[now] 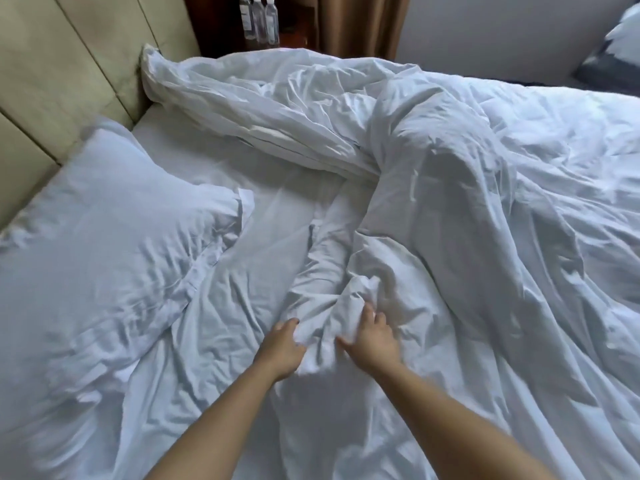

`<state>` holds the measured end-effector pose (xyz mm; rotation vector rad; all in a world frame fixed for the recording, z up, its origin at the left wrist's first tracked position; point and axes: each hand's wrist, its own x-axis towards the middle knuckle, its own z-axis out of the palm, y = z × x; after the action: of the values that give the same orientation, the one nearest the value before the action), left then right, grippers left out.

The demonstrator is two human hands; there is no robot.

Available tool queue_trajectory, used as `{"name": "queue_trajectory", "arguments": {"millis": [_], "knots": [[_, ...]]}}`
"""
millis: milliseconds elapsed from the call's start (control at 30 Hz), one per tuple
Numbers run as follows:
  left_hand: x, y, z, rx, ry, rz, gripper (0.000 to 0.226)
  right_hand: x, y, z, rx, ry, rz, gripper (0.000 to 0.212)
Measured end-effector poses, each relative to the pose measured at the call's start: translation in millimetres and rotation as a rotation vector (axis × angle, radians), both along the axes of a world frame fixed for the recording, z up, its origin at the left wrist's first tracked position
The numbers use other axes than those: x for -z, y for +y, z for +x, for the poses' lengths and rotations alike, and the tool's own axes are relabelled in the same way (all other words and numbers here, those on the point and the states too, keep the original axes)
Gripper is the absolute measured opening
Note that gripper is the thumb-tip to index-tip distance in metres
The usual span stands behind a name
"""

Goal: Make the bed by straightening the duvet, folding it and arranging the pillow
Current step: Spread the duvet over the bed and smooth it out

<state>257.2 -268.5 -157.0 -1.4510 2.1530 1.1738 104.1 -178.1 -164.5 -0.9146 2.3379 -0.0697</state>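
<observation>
left hand: my left hand [282,349] grabbing a bunched duvet [467,209] fold
right hand: my right hand [374,339] clutching the same bunch, at 3 o'clock
pillow: pillow [104,230] off at 10 o'clock

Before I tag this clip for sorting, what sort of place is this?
Most likely a hotel bedroom. A rumpled white duvet and a white pillow lie on a bed against a padded headboard, and three matching water bottles stand on the dark bedside unit, as hotels often provide.
</observation>
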Motion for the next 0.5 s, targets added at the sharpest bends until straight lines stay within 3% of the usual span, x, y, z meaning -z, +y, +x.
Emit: {"name": "queue_trajectory", "arguments": {"millis": [100,200,233,333,433,500], "knots": [[31.2,-24.1,-8.2,-0.179,0.095,0.052,0.076,20.6,-11.2,6.2,0.147,0.006,-0.054,0.084],[58.8,-41.3,-11.9,-0.428,0.214,0.338,0.091,28.9,-14.5,16.1,0.335,-0.004,-0.130,0.073],[60.2,-42.8,-14.1,-0.468,0.232,0.405,0.086,29.2,-15.2,20.7,0.394,-0.012,-0.159,0.069],[53.5,-42.4,-19.8,-0.438,0.263,0.430,0.041,24.2,-13.1,41.9,0.394,-0.059,-0.197,0.076],[21.5,-39.2,-16.7,-0.394,0.318,0.415,0.018,14.3,-1.7,68.0,0.200,-0.074,-0.092,0.091],[-4.7,-29.9,-9.0,-0.328,0.325,0.369,0.013,8.9,9.3,82.1,0.068,-0.107,0.058,0.115]]}}
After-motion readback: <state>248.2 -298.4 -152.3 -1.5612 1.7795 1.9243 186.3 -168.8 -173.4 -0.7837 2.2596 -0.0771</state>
